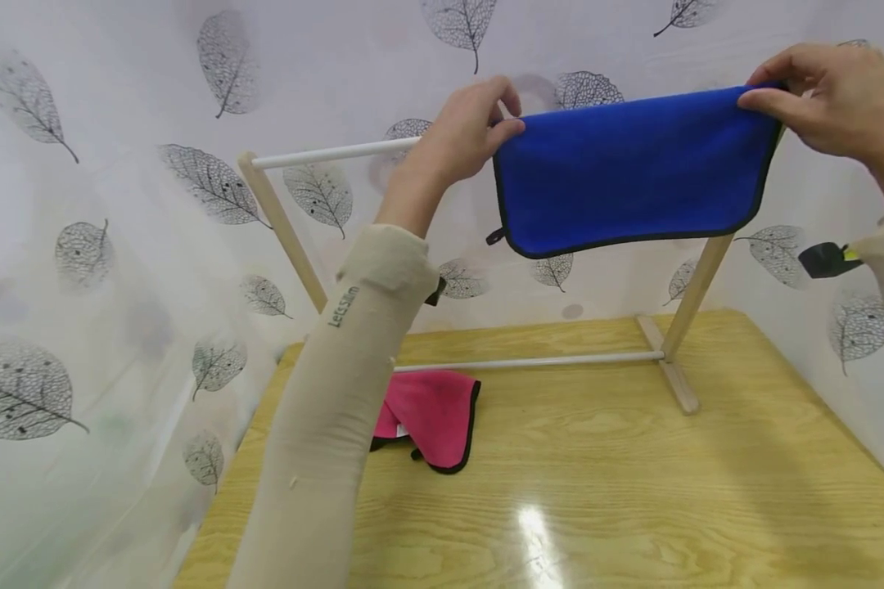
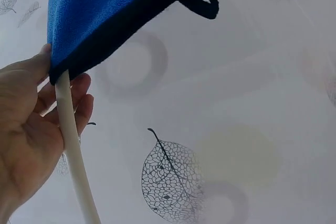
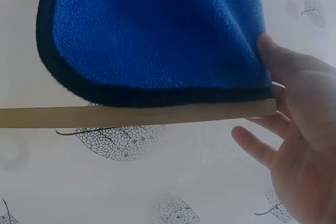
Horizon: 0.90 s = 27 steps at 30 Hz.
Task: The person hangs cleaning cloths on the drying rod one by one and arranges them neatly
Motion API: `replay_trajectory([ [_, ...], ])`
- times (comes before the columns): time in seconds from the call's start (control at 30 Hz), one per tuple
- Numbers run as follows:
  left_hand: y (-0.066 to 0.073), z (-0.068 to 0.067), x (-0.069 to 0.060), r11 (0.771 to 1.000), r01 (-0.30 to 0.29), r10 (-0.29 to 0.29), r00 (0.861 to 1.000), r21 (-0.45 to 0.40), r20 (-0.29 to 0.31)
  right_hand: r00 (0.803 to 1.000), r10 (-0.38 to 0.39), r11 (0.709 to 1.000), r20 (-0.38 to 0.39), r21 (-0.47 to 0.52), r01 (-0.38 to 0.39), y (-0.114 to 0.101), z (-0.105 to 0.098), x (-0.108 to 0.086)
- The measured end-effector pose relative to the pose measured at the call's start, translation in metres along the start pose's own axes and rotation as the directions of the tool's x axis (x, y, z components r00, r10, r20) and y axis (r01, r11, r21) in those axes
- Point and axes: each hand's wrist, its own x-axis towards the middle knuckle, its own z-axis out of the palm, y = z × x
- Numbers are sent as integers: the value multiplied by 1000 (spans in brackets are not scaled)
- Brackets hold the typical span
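A blue towel (image 1: 633, 172) with black edging hangs folded over the white top rod (image 1: 331, 154) of a rack. My left hand (image 1: 475, 123) pinches the towel's top left end between thumb and fingers. In the left wrist view, the rod (image 2: 76, 156) comes out from under the cloth past that hand's fingers. At the top right end, my right hand (image 1: 840, 98) pinches the fold with its thumb in front. The right wrist view has the wooden post (image 3: 157, 116) running along the towel's black edge. A small black loop (image 1: 495, 236) sticks out at the lower left corner.
A pink towel (image 1: 442, 417) with black edging lies crumpled on the wooden table (image 1: 597, 458), partly behind my left forearm. The rack's lower rod (image 1: 545, 361) and wooden foot (image 1: 679, 386) stand toward the back. Leaf-patterned sheeting (image 1: 133, 327) surrounds the table.
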Motion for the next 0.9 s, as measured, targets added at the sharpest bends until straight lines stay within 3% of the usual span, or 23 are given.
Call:
replay_trajectory([
  [0.2,1,0,1,1000,4,-4,1000,18,-4,998,-60,997,-20,-47,59,-3,0,1],
  [0.47,1,3,2,993,31,-37,998,110,53,986,-146,984,-81,-118,136,-4,1,-2],
  [0.7,-1,2,2,999,19,-21,998,40,52,972,-144,986,-183,-104,127,-10,3,-5],
  [0.83,-2,1,0,1000,23,-23,999,13,31,973,-137,987,-186,-111,118,-12,1,-5],
  [0.9,-2,0,0,999,13,-14,1000,38,28,974,-136,986,-179,-124,115,-12,0,-5],
])
